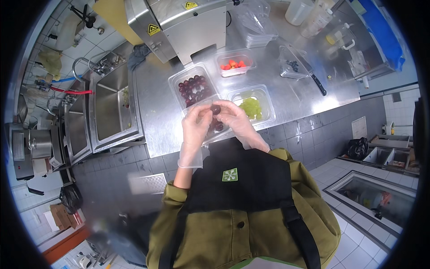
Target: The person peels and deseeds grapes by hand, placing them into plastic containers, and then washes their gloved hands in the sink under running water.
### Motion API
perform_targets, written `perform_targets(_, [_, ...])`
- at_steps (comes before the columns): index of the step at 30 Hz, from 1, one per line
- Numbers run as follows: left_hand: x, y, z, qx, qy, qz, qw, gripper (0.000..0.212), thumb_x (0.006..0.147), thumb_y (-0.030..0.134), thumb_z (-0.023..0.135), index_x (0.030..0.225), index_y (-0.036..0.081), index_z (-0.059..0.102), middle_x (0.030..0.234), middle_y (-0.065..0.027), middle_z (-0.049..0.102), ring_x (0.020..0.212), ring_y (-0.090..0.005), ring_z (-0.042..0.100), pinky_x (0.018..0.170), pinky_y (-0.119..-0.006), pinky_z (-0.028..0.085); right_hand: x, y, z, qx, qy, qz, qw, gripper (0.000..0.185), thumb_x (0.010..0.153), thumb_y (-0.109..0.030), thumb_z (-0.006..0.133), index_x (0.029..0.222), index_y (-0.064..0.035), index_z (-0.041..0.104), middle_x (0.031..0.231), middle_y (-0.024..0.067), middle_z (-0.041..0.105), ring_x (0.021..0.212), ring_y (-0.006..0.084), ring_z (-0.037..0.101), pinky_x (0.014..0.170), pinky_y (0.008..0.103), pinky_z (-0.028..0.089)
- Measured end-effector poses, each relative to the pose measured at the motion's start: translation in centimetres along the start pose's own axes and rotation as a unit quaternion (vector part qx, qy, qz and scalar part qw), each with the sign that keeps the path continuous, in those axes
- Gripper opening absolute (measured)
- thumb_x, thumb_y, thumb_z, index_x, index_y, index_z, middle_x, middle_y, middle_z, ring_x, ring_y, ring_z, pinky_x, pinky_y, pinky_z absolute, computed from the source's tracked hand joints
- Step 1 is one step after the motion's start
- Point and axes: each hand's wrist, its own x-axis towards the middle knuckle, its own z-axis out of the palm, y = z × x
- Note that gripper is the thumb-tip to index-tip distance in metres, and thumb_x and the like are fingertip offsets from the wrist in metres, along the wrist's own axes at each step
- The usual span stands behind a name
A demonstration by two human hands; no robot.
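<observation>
Both my hands wear clear disposable gloves and meet over a plastic container [221, 135] of dark red grapes. Between my left hand [196, 122] and my right hand [235, 119] is a single dark red grape [215, 109], pinched by the fingertips of both. Just beyond them lies another clear container [173, 78] with dark red grapes [193, 87]. Green grapes [251, 108], which look peeled or cut, sit in a clear container [270, 116] right of my hands. Cut strawberries [233, 64] fill part of a tub [235, 73] farther back.
A knife [317, 84] lies at the right, its blade over a container of blueberries [292, 65]. Stacked clear containers [258, 38] stand behind. A steel machine [198, 30] is at the back, a sink [112, 111] at the left. Bottles [317, 23] stand at the back right.
</observation>
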Motion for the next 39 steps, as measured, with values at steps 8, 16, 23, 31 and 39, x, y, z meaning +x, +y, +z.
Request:
perform_targets(8, [-0.6, 0.1, 0.2, -0.074, -0.012, -0.064, 0.995, 0.021, 0.079, 0.004, 0.062, 0.099, 0.0, 0.061, 0.088, -0.0102, 0.065, 0.08, -0.014, 0.062, 0.071, -0.026, 0.049, 0.6, 1.9, -0.1, -0.293, 0.043, -0.249, 0.922, 0.04, 0.072, 0.009, 0.057, 0.109, -0.005, 0.054, 0.105, 0.0079, 0.049, 0.087, 0.0169, 0.055, 0.078, 0.0267, 0.045])
perform_targets(16, [-0.5, 0.7, 0.5, 0.056, 0.014, 0.01, 0.998, 0.013, 0.078, 0.002, 0.062, 0.091, -0.001, 0.06, 0.08, -0.008, 0.065, 0.071, -0.0152, 0.063, 0.063, -0.027, 0.05, 0.6, 1.9, 0.2, -0.363, 0.068, -0.281, 0.886, 0.036, 0.071, 0.005, 0.06, 0.104, -0.0062, 0.055, 0.1, 0.0117, 0.05, 0.091, 0.0257, 0.055, 0.074, 0.0321, 0.046])
perform_targets(23, [0.2, 1.1, 0.1, 0.249, -0.018, 0.118, 0.961, 0.01, 0.071, 0.004, 0.062, 0.08, 0.001, 0.058, 0.071, -0.0173, 0.063, 0.064, -0.0311, 0.064, 0.057, -0.035, 0.05, 0.7, 1.5, 0.6, -0.421, 0.029, -0.28, 0.862, 0.027, 0.075, -0.005, 0.058, 0.102, -0.0075, 0.057, 0.097, 0.0104, 0.051, 0.087, 0.0314, 0.057, 0.073, 0.0375, 0.047])
perform_targets(31, [0.7, -0.6, 0.1, 0.246, -0.018, 0.059, 0.967, 0.005, 0.07, 0.005, 0.061, 0.071, 0.005, 0.057, 0.062, -0.0148, 0.06, 0.057, -0.0288, 0.062, 0.054, -0.036, 0.049, 0.4, 1.7, 0.1, -0.449, 0.043, -0.248, 0.858, 0.029, 0.074, -0.001, 0.058, 0.103, -0.0069, 0.058, 0.098, 0.0095, 0.053, 0.084, 0.0278, 0.058, 0.07, 0.0335, 0.048])
perform_targets(39, [0.7, -1.2, -0.1, 0.027, -0.01, -0.041, 0.999, 0.002, 0.077, 0.002, 0.057, 0.079, 0.001, 0.058, 0.065, -0.0044, 0.06, 0.056, -0.0112, 0.057, 0.053, -0.025, 0.046, 0.9, 2.5, -0.3, -0.236, 0.036, -0.218, 0.946, 0.032, 0.075, 0.0, 0.062, 0.106, -0.0061, 0.058, 0.094, 0.0063, 0.056, 0.082, 0.0173, 0.058, 0.073, 0.0296, 0.047])
